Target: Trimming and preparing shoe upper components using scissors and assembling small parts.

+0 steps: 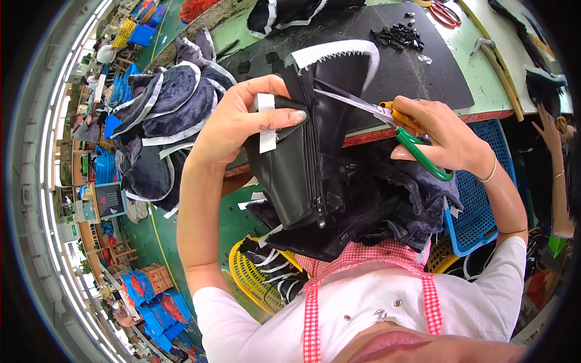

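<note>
My left hand point(233, 121) grips a black leather boot upper point(279, 178), thumb on its front and fingers behind. A zipper point(311, 145) runs down the upper, its pull hanging at the lower end. White edging point(339, 48) with a jagged edge curves along the top, and a short white strip point(266, 130) lies across the leather by my thumb. My right hand point(445, 130) is closed round scissors point(387, 115) with one yellow and one green handle. Their blades are parted, and the tips lie beside the zipper's upper part; whether they touch it I cannot tell.
Fleece-lined pieces with white edges point(175, 103) are heaped at left. A black mat point(423, 78) on the table bears small black parts point(397, 37). Red-handled scissors point(445, 14) and a hammer point(493, 60) lie beyond. Blue point(478, 221) and yellow baskets point(239, 272) stand below. Another person's hand point(549, 130) is at right.
</note>
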Available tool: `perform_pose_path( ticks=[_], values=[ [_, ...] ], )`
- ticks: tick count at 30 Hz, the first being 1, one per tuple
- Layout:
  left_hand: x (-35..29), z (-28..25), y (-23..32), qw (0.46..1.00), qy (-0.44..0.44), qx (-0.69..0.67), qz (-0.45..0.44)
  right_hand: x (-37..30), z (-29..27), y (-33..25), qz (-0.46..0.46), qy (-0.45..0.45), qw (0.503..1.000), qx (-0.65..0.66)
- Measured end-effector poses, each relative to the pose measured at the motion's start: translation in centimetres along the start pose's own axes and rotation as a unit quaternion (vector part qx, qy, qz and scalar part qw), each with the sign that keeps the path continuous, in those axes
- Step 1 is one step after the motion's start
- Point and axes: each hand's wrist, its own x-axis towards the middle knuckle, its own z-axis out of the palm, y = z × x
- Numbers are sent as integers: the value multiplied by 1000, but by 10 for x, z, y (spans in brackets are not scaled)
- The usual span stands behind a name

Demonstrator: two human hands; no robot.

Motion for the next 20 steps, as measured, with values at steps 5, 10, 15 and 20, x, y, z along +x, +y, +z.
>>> perform_pose_path(
  ticks=[5,10,15,20],
  values=[
    [2,5,4,996,-65,7,-68,5,-9,-4,-36,-7,999,-39],
    [1,9,-1,995,-71,-20,-72,5,-14,-3,-35,-52,998,-6],
    [2,6,8,996,-55,16,-66,-3,-5,4,-11,-32,998,60],
    [-13,6,19,971,158,122,131,-15,-22,56,264,159,930,199]
  ],
)
